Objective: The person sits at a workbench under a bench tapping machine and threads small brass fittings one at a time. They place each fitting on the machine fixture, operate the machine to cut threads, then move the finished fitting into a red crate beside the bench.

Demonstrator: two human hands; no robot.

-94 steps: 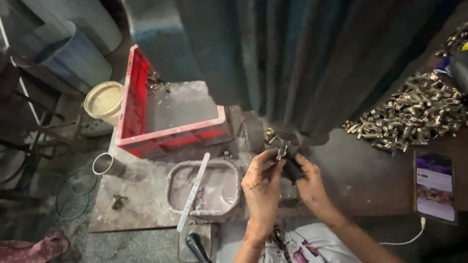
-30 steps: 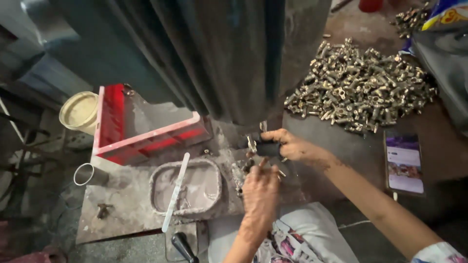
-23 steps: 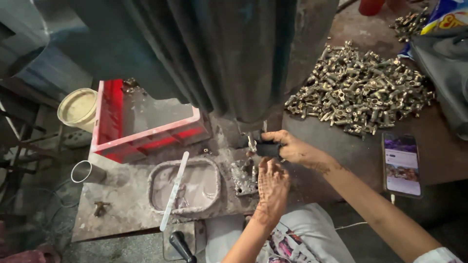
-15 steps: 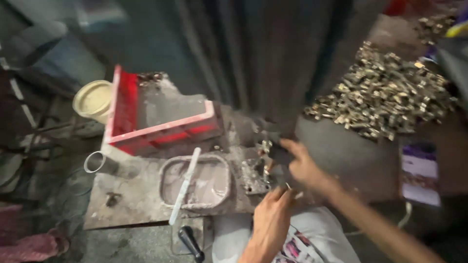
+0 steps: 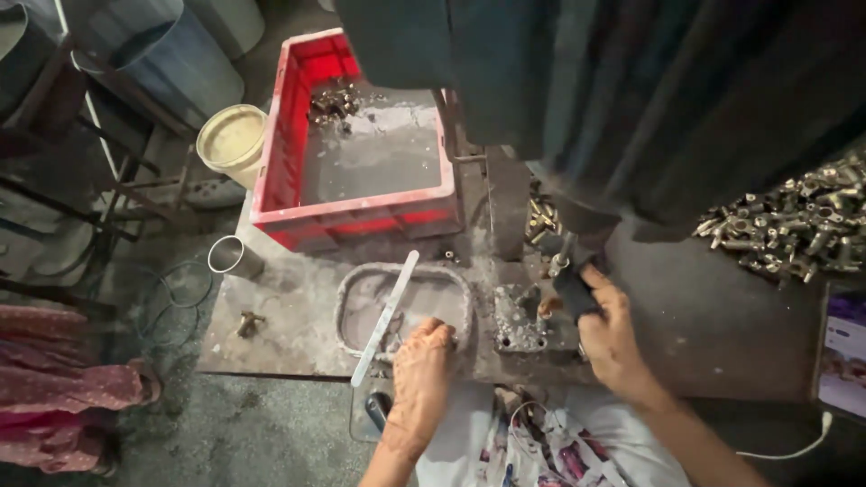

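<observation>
The left hand (image 5: 420, 370) rests with bent fingers on the near rim of the gray tray (image 5: 356, 290), just beside the white stick (image 5: 386, 317) that lies across it; I cannot tell if it holds a small part. Right of the tray, the right hand (image 5: 613, 335) is wrapped tight around a black handle (image 5: 572, 290), next to the metal block (image 5: 519, 320) under the big dark machine (image 5: 631, 99). So a part seems to be getting worked on right now (I cannot see it well). Behind the tray, the red crate (image 5: 280, 158) has only a few brass bits (image 5: 332, 101) in its far corner. Far right of the tray, a big pile of metal parts (image 5: 794, 230) waits, so I think most of the work is left.
</observation>
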